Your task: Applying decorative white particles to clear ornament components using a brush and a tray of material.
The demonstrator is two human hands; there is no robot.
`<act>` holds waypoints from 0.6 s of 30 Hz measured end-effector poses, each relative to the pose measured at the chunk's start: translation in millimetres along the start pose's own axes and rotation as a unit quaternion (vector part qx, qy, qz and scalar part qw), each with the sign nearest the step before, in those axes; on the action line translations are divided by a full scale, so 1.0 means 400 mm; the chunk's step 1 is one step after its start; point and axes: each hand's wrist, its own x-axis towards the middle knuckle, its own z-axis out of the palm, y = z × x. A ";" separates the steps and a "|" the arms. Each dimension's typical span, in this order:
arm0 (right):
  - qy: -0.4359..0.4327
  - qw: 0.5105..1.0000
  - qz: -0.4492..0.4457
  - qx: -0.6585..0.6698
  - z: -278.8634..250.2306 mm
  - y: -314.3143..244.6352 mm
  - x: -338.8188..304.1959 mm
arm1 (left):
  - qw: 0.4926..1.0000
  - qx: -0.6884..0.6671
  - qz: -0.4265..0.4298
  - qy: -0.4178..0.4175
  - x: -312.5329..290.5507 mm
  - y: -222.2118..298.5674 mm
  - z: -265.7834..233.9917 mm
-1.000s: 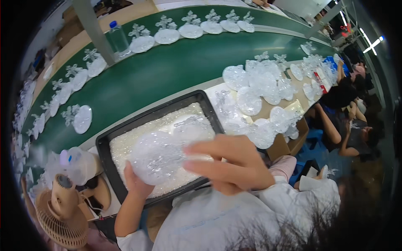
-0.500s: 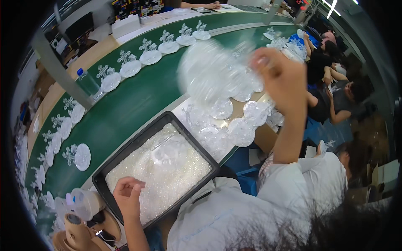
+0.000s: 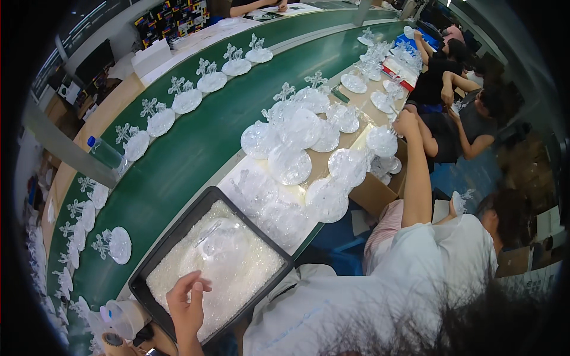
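My left hand [image 3: 189, 304] hovers with its fingers apart over the near edge of a black tray [image 3: 155, 256] filled with white granules, and it holds nothing. A clear plastic dish [image 3: 221, 244] lies on the granules just beyond that hand. My right arm stretches far out to the right. My right hand [image 3: 407, 123] sits curled at the rim of a clear round dish [image 3: 381, 141], which lies among several clear dishes [image 3: 291, 160] spread over the bench. I cannot see whether its fingers still grip that dish.
A green conveyor belt [image 3: 196, 148] curves past behind the bench, carrying clear dishes with small tree-shaped ornaments [image 3: 187, 98]. A water bottle [image 3: 107, 153] stands at its far edge. A cardboard box [image 3: 373, 191] sits below the bench. Other people [image 3: 469, 118] work at the right.
My right hand lifted a clear dish out of the tray, swung it up and right, and is now down at the pile. My left hand stayed at the tray's near edge.
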 end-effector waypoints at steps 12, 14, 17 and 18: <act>0.053 0.995 -0.033 0.081 -0.127 -0.133 -0.130 | 0.888 0.292 0.272 -0.229 0.473 0.235 0.302; 0.151 0.943 -0.194 0.226 -0.164 -0.239 -0.149 | 0.869 0.329 0.299 -0.218 0.568 0.225 0.377; 0.055 0.835 -0.438 0.329 -0.160 -0.430 -0.152 | 0.850 0.371 0.313 -0.202 0.676 0.183 0.471; 0.004 0.811 -0.507 0.293 -0.154 -0.487 -0.142 | 0.850 0.368 0.323 -0.194 0.711 0.169 0.495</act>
